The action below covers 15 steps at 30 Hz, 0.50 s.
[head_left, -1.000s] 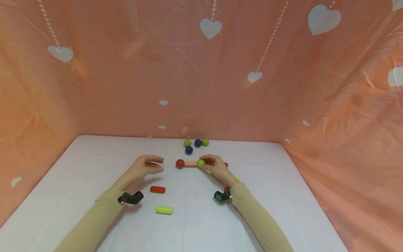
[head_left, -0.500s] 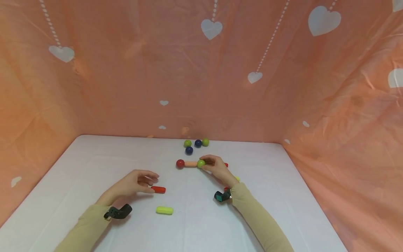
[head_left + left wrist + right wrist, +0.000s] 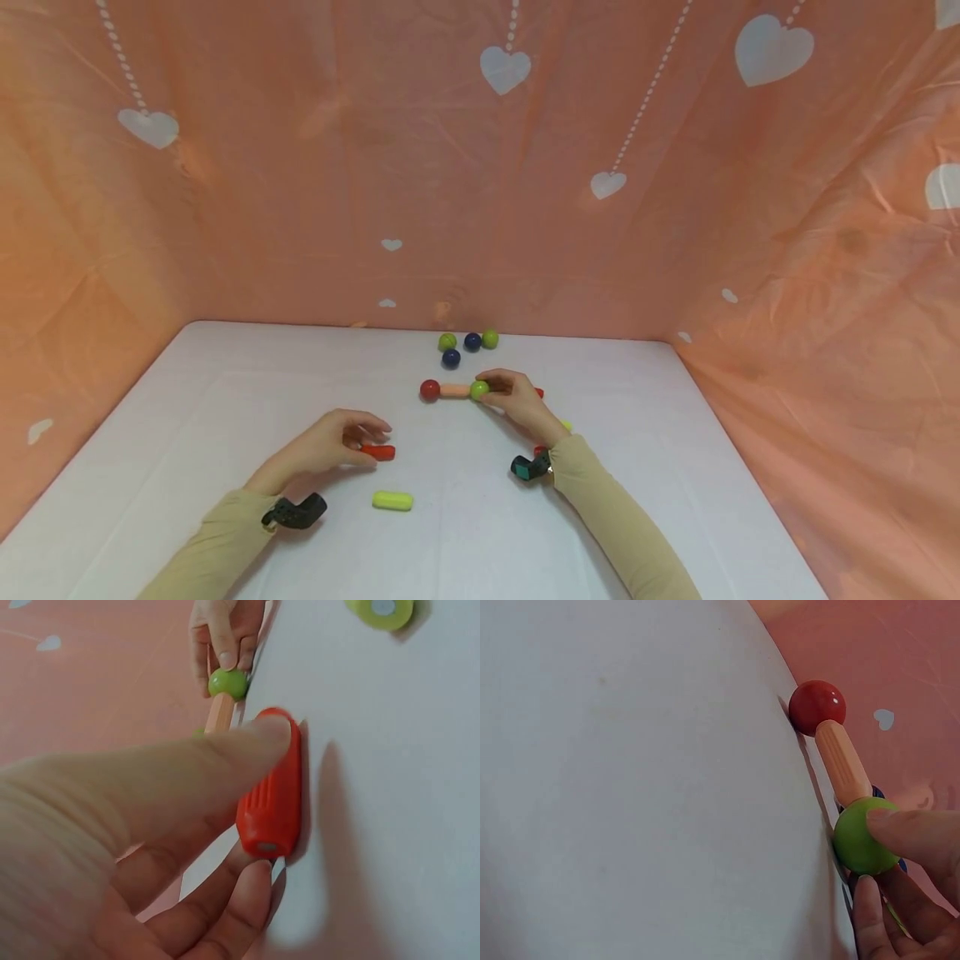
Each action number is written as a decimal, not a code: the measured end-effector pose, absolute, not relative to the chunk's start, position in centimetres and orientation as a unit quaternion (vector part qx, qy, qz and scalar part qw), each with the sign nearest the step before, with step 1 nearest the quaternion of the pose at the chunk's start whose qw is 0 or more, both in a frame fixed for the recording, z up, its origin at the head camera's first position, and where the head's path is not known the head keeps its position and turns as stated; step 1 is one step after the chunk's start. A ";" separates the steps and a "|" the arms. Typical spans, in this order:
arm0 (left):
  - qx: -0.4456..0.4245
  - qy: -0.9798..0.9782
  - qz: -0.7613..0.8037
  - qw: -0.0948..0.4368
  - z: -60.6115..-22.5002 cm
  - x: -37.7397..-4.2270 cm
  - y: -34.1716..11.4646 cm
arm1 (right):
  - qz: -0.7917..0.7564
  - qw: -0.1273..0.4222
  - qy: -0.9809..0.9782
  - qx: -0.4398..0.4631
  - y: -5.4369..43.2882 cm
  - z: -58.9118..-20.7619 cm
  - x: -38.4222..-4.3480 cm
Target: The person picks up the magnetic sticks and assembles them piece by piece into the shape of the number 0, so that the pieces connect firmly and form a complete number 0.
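An orange backdrop (image 3: 330, 192) with white hearts (image 3: 505, 70) hangs behind a white table (image 3: 465, 542). In the head view, the left hand (image 3: 328, 443) has just closed in on the red stick (image 3: 381, 452), which is just beyond the yellow-green stick (image 3: 392, 501); for the work in hand, this likely means a loose piece is being taken while a joined one is steadied. A second ago that hand was apart from the stick, nearer the red ball (image 3: 430, 390); the right hand (image 3: 519, 404) has stayed put.

In the left wrist view, the thumb lies over the red stick and fingers bend behind it, seemingly pinching it; whether it is lifted cannot be told.

In the right wrist view, thumb and fingers pinch the green ball (image 3: 861, 838), with the peach stick (image 3: 844, 761) between it and the red ball.
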<state>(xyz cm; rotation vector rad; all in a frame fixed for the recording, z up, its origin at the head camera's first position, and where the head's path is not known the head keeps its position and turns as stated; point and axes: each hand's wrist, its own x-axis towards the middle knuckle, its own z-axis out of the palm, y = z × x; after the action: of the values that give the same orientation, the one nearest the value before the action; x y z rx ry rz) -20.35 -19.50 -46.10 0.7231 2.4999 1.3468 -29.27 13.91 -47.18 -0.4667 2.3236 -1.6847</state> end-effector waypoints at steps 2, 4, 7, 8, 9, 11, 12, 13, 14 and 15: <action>0.248 0.852 0.451 0.100 -46.2 -20.4 -19.2 | -0.574 0.119 0.795 -0.157 13.9 -47.2 -29.3; 0.250 0.853 0.448 0.098 -46.3 -20.4 -19.0 | -0.574 0.123 0.795 -0.154 13.9 -47.2 -29.3; 0.252 0.853 0.448 0.096 -46.2 -20.5 -18.8 | -0.575 0.125 0.794 -0.155 14.0 -47.2 -29.3; 0.252 0.853 0.448 0.097 -46.2 -20.5 -18.7 | -0.575 0.126 0.793 -0.156 14.0 -47.2 -29.3; 0.252 0.853 0.447 0.098 -46.1 -20.6 -18.7 | -0.576 0.127 0.792 -0.157 14.0 -47.2 -29.3; 0.248 0.856 0.443 0.098 -46.0 -20.6 -18.6 | -0.576 0.125 0.792 -0.160 14.0 -47.2 -29.3; 0.245 0.857 0.442 0.099 -46.0 -20.6 -18.6 | -0.576 0.125 0.792 -0.161 14.0 -47.2 -29.3; 0.241 0.859 0.441 0.100 -45.9 -20.6 -18.6 | -0.575 0.124 0.792 -0.161 14.0 -47.2 -29.3; 0.236 0.860 0.442 0.102 -45.8 -20.6 -18.6 | -0.575 0.123 0.793 -0.162 14.0 -47.2 -29.3; 0.230 0.858 0.447 0.106 -45.8 -20.6 -18.6 | -0.575 0.123 0.793 -0.161 14.0 -47.2 -29.3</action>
<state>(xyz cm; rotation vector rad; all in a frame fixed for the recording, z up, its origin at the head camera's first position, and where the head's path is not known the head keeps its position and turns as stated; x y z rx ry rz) -20.60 -18.58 -45.76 0.6788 2.5270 1.3178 -29.31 14.00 -47.18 -0.4707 2.3131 -1.6770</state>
